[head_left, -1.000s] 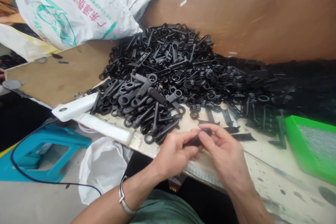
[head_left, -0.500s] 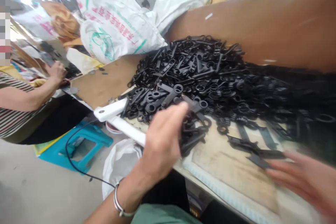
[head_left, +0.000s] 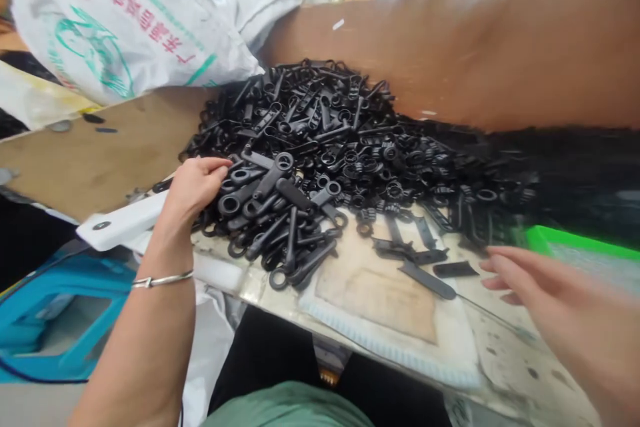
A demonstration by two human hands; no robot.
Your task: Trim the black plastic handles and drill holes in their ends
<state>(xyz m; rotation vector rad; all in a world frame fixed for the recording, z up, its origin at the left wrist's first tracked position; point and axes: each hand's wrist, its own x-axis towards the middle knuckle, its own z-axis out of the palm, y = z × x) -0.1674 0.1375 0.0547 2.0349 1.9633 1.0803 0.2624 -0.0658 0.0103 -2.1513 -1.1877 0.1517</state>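
My left hand (head_left: 196,185) is at the left edge of a heap of black plastic parts (head_left: 320,113), thumb and fingers pressed together. Whatever it pinches, if anything, is hidden. Just below and right of it lie black ring-ended handles (head_left: 260,197), piled at the near side of the heap. My right hand (head_left: 545,307), slightly blurred, hovers over the right of the table with fingers stretched and a little apart. Near its fingertips lie a short black strip (head_left: 455,269), a longer flat black piece (head_left: 427,280) and a thin metal rod (head_left: 493,312).
A stained cloth pad (head_left: 380,300) covers the table's front. To the right is a green-rimmed tray (head_left: 575,243). A brown board (head_left: 475,53) stands behind the heap. A printed white sack (head_left: 130,20) leans at back left. A white bar (head_left: 123,220) juts out by my left forearm.
My left hand has moved left from the front of the heap to its left edge. My right hand has left the flat black pieces, which now lie on the table. The view has turned right.
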